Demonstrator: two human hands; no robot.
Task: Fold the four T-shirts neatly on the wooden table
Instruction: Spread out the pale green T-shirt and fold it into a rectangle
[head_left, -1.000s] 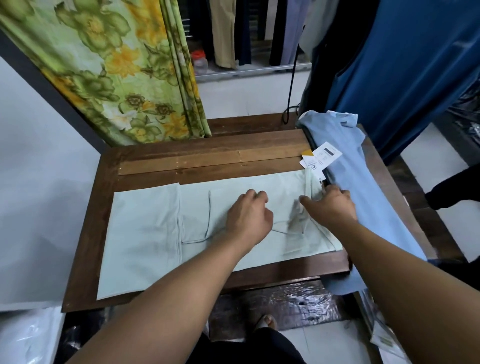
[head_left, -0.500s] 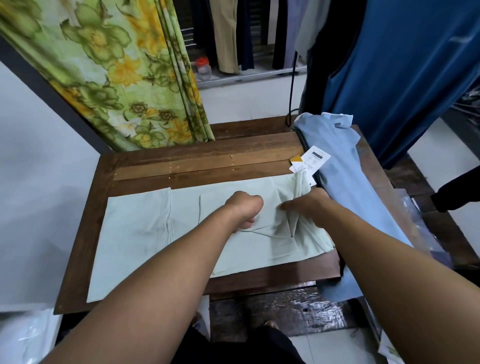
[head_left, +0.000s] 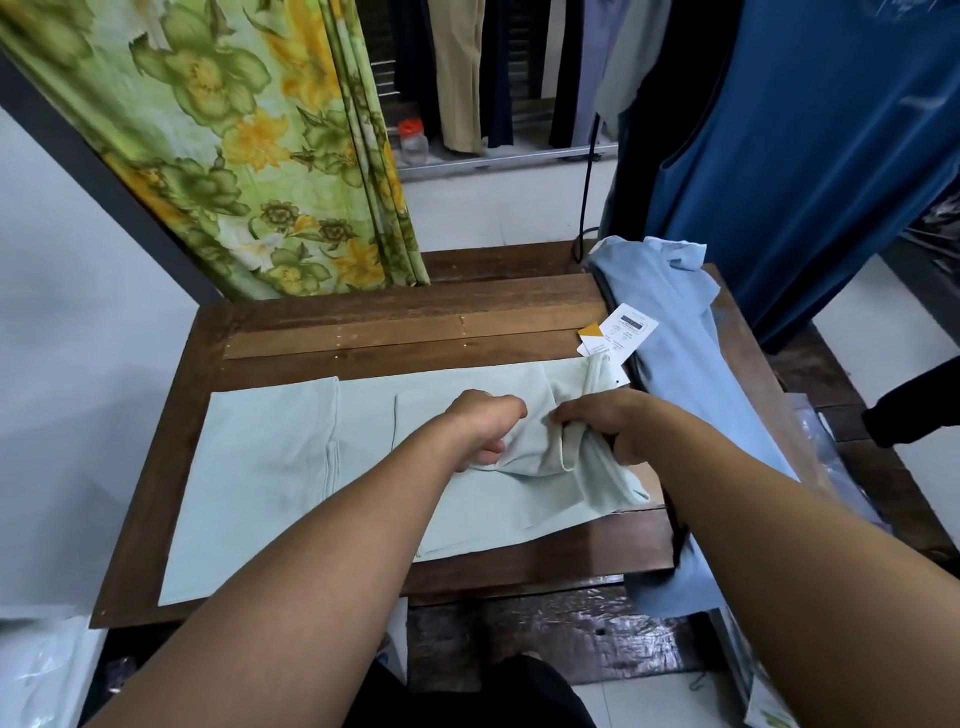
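Observation:
A pale mint T-shirt (head_left: 270, 467) lies lengthwise across the wooden table (head_left: 395, 322), its sides folded in. My left hand (head_left: 485, 426) is closed on the cloth near the shirt's right part. My right hand (head_left: 613, 423) pinches the shirt's right end, which is lifted off the table and bunched toward the left. A light blue T-shirt (head_left: 675, 338) lies unfolded along the table's right edge and hangs over the front. Paper tags (head_left: 618, 335) rest between the two shirts.
A green and yellow floral curtain (head_left: 249, 156) hangs at the table's back left. Dark blue cloth (head_left: 810, 156) hangs at the back right, with clothes behind. A black cable (head_left: 587, 197) drops to the table's back edge. Plastic bags (head_left: 815, 457) lie at the right.
Both hands went from pressing flat on the mint shirt to gripping it. The shirt's right end has been lifted and pulled leftward, uncovering the table's front right corner.

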